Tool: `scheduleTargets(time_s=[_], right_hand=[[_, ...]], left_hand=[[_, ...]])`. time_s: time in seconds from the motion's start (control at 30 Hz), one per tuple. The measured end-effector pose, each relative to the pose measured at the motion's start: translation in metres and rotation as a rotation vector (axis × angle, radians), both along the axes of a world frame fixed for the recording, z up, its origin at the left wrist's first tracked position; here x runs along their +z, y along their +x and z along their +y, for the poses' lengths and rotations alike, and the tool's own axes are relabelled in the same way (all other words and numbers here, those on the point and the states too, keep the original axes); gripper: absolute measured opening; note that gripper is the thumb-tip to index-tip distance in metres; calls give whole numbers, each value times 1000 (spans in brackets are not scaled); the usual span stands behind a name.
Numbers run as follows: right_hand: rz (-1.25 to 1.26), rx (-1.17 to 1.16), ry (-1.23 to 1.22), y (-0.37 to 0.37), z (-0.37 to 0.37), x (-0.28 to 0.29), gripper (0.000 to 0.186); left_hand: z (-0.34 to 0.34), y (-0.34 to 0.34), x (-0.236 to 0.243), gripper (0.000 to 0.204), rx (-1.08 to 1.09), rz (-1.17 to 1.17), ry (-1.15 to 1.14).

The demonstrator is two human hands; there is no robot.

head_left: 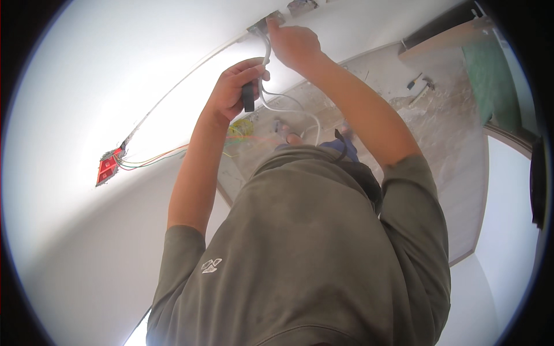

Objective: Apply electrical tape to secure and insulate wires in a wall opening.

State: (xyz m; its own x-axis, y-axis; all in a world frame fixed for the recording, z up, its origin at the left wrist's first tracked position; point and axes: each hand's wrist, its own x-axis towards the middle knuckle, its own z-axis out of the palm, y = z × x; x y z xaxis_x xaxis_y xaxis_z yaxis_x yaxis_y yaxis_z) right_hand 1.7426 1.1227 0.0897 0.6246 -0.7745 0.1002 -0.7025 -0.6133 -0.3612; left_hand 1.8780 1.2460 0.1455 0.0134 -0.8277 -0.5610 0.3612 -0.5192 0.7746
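Note:
My left hand is closed around what looks like a roll of black electrical tape, seen edge-on. Its thumb and fingertips also lie against the white cables. These cables come out of a rough wall opening at the top and loop down in front of me. Up at that opening, my right hand has curled fingers, with the index finger reaching to the edge where the cables emerge. Whatever its fingertips grip is hidden.
A red double wall box sits in the wall at left, with thin coloured wires trailing from it. A yellow wire bundle lies below. A hammer is on the dusty floor. A green sheet stands at right.

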Motion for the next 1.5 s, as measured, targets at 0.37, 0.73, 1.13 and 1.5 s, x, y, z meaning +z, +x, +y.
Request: scheduleTargets(time_s=[0.37,0.73,1.13,1.5], right_hand=[[22,-3,33,-7,0,-3,56],[-955,-7,1189,-47,67,-48,41],[-397,130,344,-46,31,-20,24],[-695,-78,560,-43,-14,-10,28]], left_hand=[[-3,-8,3,34,-23,-115,-7],[-30,-33,-24,30,-38,-576,-102],[-73,-39,-8,20,113,-751,-72],[-68,-24,-33,24,268,-369,-16]])
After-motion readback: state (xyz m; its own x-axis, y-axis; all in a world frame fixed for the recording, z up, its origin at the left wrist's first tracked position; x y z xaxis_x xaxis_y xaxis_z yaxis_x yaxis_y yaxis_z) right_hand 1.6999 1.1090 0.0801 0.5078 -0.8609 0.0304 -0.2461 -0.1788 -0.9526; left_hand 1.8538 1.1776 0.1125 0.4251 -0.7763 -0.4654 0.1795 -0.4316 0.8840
